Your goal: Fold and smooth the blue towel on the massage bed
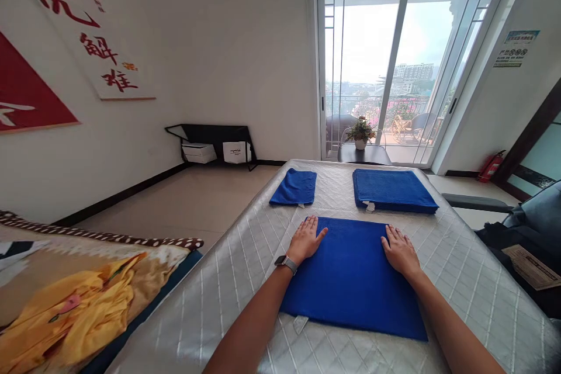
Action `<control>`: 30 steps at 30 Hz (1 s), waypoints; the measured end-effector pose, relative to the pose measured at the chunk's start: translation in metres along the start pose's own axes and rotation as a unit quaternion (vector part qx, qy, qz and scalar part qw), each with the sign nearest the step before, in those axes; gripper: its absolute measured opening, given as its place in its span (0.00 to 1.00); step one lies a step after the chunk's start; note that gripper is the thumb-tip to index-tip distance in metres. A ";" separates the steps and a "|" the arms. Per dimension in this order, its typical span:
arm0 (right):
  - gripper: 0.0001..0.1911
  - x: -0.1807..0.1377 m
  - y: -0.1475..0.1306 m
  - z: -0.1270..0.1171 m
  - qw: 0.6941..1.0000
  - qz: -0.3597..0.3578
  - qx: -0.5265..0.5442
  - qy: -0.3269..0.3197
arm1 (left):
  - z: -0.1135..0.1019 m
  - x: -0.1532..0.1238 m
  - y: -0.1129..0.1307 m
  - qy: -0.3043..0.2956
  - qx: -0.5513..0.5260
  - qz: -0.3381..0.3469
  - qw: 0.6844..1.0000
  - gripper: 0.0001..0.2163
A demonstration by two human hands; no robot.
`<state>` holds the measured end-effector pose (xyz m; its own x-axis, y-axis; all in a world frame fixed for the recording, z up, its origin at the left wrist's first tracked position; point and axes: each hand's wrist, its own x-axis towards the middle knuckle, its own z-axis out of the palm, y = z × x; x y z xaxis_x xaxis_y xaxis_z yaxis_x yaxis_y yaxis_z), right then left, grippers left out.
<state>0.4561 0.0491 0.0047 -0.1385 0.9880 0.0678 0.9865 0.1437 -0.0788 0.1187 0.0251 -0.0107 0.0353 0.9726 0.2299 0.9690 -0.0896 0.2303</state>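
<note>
A blue towel (350, 277) lies flat on the silver quilted surface (460, 280) in front of me. My left hand (304, 239), a watch on its wrist, rests open and flat on the towel's far left corner. Flat on the far right edge of the same towel lies my right hand (400, 251), fingers stretched out. Beyond them sit a small folded blue towel (294, 187) on the left and a larger folded blue towel (392, 190) on the right.
A patterned yellow and brown blanket (74, 292) lies at my left. A potted plant (360, 131) stands on a dark table before the glass sliding door (394, 70). A black shelf with white boxes (217, 146) sits by the wall. A red fire extinguisher (491, 166) stands at right.
</note>
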 end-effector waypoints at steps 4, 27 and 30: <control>0.34 0.000 0.000 0.000 1.000 -0.001 -0.003 0.000 | 0.001 0.000 -0.001 0.008 0.002 0.004 1.000 0.37; 0.34 -0.001 0.002 0.005 0.999 0.000 -0.036 -0.002 | -0.002 -0.001 0.004 0.015 -0.010 -0.003 1.000 0.39; 0.34 -0.002 0.001 0.003 0.999 0.009 -0.033 -0.007 | -0.005 -0.002 0.006 0.005 -0.010 -0.008 1.000 0.39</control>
<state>0.4572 0.0472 0.0010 -0.1214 0.9912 0.0528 0.9924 0.1223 -0.0150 0.1231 0.0218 -0.0052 0.0169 0.9720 0.2345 0.9645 -0.0776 0.2523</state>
